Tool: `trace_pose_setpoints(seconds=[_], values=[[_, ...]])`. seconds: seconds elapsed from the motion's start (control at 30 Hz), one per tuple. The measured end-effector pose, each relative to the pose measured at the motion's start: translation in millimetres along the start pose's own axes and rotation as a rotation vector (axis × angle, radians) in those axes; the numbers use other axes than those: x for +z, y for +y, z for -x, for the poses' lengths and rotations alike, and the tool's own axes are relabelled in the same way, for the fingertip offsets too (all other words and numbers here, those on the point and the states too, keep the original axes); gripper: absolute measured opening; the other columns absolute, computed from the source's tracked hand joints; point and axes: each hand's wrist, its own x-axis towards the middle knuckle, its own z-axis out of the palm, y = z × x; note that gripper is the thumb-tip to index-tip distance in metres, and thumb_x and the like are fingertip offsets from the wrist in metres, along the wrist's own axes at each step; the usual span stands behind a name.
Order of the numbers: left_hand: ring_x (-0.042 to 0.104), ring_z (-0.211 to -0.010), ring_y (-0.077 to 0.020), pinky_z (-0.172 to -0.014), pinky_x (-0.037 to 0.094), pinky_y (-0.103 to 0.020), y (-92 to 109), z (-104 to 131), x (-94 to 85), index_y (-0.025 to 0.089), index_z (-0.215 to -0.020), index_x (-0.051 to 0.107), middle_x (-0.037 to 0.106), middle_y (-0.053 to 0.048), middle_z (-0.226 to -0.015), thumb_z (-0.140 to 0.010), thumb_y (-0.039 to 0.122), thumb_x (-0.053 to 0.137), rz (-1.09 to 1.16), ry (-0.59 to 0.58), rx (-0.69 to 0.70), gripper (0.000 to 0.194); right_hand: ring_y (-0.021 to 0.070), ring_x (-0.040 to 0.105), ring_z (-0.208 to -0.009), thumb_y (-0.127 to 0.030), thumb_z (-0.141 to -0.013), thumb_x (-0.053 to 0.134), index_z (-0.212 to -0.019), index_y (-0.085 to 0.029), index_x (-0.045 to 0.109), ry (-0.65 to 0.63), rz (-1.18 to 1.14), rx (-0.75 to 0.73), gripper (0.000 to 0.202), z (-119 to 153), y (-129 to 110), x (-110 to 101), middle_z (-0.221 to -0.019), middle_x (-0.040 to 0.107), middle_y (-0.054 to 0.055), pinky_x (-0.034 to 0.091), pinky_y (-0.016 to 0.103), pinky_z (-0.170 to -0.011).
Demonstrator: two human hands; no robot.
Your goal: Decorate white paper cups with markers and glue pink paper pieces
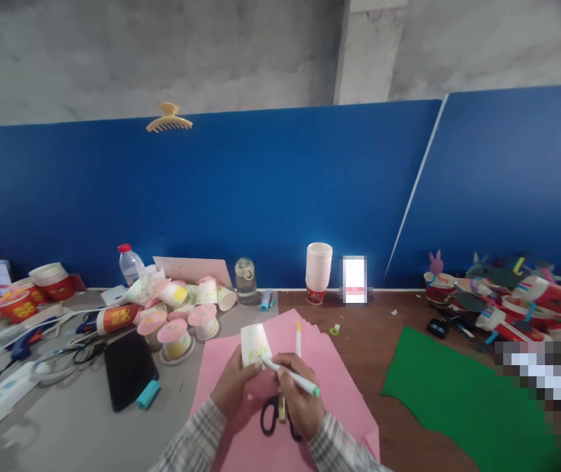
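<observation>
The left hand (234, 388) grasps a white paper cup (255, 342) with pale green and yellow marks, thumb across its lower part, just above a pink sheet (329, 387) on the tabletop (84, 436). The right hand (301, 395) grips a white marker (296, 379) with a green end pointing down and to the right; its other end is over the cup's wall, though whether it touches cannot be told. Below the hands, black-handled scissors (269, 417) lie on the pink sheet, partly covered by the right hand, and a yellow-ended marker (299, 339) lies just beyond that hand. To the left, cups with pink tops (174, 333) cluster near a black flat device (130, 372), with a turquoise object (148, 394) at its lower edge. At the back stand a glass jar (246, 283) and a tall stack of paper cups (318, 270), before a blue partition (280, 183) that bears a beige claw clip (169, 119). On the right a green sheet (457, 396) lies near a heap of decorated red and white cups (550, 298).
</observation>
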Motion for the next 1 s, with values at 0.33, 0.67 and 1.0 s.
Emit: trace_pose_setpoints(seconds=[0.33, 0.67, 1.0], values=[[0.060, -0.081, -0.0307, -0.072, 0.047, -0.043, 3, 2, 2.2, 0.020, -0.087, 0.062, 0.069, -0.005, -0.079, -0.045, 0.026, 0.078, -0.001, -0.005, -0.012, 0.046, 0.0165, 0.057, -0.043, -0.018, -0.069, 0.051, -0.072, -0.020, 0.066, -0.011, -0.020, 0.003, 0.016, 2, -1, -1, -0.052, 0.065, -0.001, 0.046, 0.021, -0.040], [0.060, -0.078, -0.0302, -0.069, 0.047, -0.041, 8, 5, 9.5, 0.018, -0.086, 0.061, 0.069, -0.007, -0.078, -0.044, 0.024, 0.079, 0.053, -0.012, -0.021, 0.046, 0.0180, 0.057, -0.043, -0.024, -0.068, 0.052, -0.069, -0.020, 0.067, 0.079, -0.132, 0.089, 0.016, -3, -3, -1, -0.050, 0.064, 0.000, 0.047, 0.023, -0.040], [0.060, -0.075, -0.0286, -0.067, 0.047, -0.039, 7, 4, 7.0, 0.020, -0.084, 0.062, 0.068, -0.004, -0.074, -0.043, 0.024, 0.079, 0.044, -0.016, -0.024, 0.045, 0.0163, 0.055, -0.041, -0.022, -0.070, 0.052, -0.073, -0.020, 0.067, 0.008, -0.085, 0.055, 0.015, 0, 3, -1, -0.052, 0.064, -0.001, 0.045, 0.022, -0.038]])
